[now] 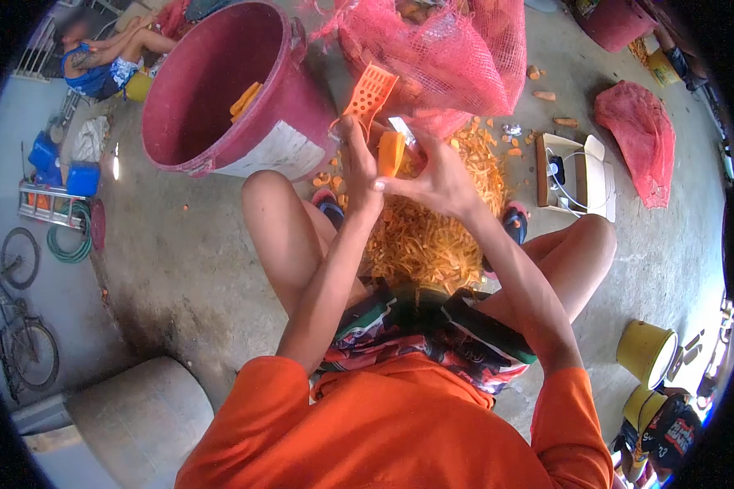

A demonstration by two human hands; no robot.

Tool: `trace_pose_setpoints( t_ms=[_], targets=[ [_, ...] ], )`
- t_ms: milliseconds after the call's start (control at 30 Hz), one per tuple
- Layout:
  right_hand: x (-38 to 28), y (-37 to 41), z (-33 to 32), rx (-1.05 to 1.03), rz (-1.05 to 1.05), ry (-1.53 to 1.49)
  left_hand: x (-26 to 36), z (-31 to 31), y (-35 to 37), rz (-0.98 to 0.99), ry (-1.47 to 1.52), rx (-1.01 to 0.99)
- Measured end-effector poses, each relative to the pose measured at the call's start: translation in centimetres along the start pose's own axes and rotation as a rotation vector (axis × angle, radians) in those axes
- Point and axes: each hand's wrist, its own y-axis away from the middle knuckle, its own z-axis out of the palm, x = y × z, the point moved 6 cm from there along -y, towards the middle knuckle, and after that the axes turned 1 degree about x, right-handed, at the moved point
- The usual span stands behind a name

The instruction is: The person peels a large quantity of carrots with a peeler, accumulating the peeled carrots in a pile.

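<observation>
Beside the red bucket (220, 106), the orange peeler (369, 95) is gripped by the left hand (359, 159). The carrot (391, 153) is clasped just beside it by fingers (395, 184) of the right hand (440, 179), above the peels (428, 244). If the blade slips off, these close fingers could be cut.

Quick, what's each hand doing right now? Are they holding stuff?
Left hand: closed, holding the orange peeler.
Right hand: closed, holding the orange vegetable piece.

Orange slotted peeler (369, 96) above upright carrot chunk (391, 152)
</observation>
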Motion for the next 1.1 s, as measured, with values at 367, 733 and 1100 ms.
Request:
trace_pose_setpoints(
  t_ms=[367,733,1100],
  targets=[
    [0.1,0.4,1.0,0.125,-0.13,-0.108,2.1,1.1,1.1,-0.177,0.215,-0.085],
    [-0.1,1.6,3.4,-0.084,0.109,-0.011,-0.9,-1.3,0.6,-0.272,0.157,0.239],
    [0.1,0.6,1.7,-0.06,0.175,0.088,-2.2,-0.2,0.2,-0.26,0.677,0.101]
  ],
)
